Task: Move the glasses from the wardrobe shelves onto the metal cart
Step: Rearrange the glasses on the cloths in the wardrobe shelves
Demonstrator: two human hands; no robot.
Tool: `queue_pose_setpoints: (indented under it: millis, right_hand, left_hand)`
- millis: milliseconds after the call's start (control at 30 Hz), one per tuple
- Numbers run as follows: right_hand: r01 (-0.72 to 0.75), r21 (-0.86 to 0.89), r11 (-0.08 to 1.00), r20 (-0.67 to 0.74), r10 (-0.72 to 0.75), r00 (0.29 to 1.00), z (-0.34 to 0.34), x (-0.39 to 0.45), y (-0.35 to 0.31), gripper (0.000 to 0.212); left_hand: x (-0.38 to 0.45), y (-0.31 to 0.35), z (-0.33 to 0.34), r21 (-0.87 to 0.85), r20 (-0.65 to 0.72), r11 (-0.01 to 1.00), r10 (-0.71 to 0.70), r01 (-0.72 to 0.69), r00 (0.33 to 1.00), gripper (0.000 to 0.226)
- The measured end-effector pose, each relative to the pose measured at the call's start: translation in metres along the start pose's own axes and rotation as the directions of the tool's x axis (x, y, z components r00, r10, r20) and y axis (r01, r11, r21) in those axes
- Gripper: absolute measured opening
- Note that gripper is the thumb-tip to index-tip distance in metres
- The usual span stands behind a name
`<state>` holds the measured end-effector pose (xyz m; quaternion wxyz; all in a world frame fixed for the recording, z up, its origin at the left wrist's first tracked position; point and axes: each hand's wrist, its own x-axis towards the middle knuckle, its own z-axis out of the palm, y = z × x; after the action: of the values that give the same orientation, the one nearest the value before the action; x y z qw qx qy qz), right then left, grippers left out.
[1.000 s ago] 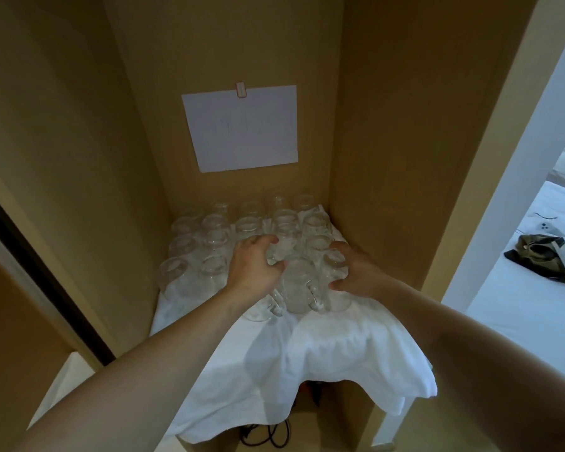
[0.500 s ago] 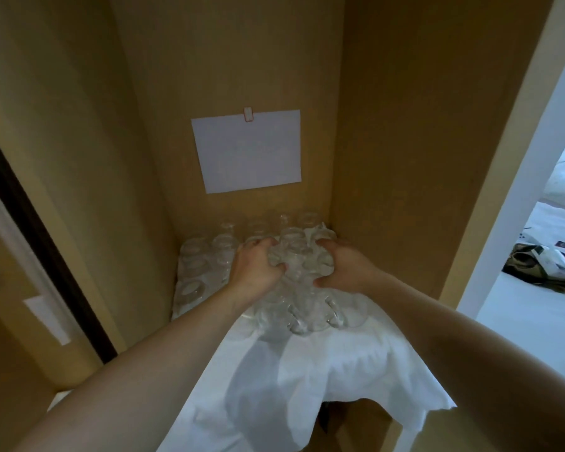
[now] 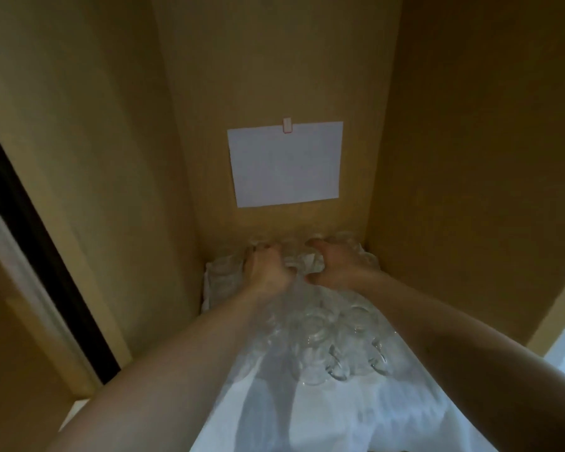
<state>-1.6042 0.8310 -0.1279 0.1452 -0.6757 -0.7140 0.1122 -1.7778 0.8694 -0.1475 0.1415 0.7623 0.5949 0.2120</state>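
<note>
Reaching deep into the wardrobe, the left hand (image 3: 268,272) and the right hand (image 3: 336,267) lie side by side among the glasses (image 3: 327,340), fingers curled down over a clump at the back; whether they truly grip a glass cannot be told through the blur. All the glasses stand crowded on a white cloth (image 3: 356,415) covering the shelf. A white paper (image 3: 286,164) hangs clipped to the back wall.
</note>
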Motion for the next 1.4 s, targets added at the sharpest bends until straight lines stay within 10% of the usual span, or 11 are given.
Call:
queue_pose_setpoints:
  millis: [333, 600, 1400]
  right_hand:
    - [0.126, 0.055, 0.99, 0.152, -0.133, 0.979, 0.008, 0.124, -0.012, 0.086]
    - [0.228, 0.12, 0.966, 0.209, -0.249, 0.946, 0.036, 0.197, -0.026, 0.076]
    - [0.303, 0.107, 0.947, 0.299, -0.321, 0.899, 0.069, 0.252, -0.039, 0.071]
  left_hand:
    - [0.079, -0.048, -0.031, -0.046, 0.0, 0.958, -0.284, 0.284, 0.959, 0.088]
    - [0.13, -0.088, -0.025, -0.047, -0.009, 0.888, -0.458, 0.458, 0.889, 0.062]
    - [0.175, -0.105, -0.004, 0.102, 0.081, 0.858, -0.512, 0.504, 0.855, 0.05]
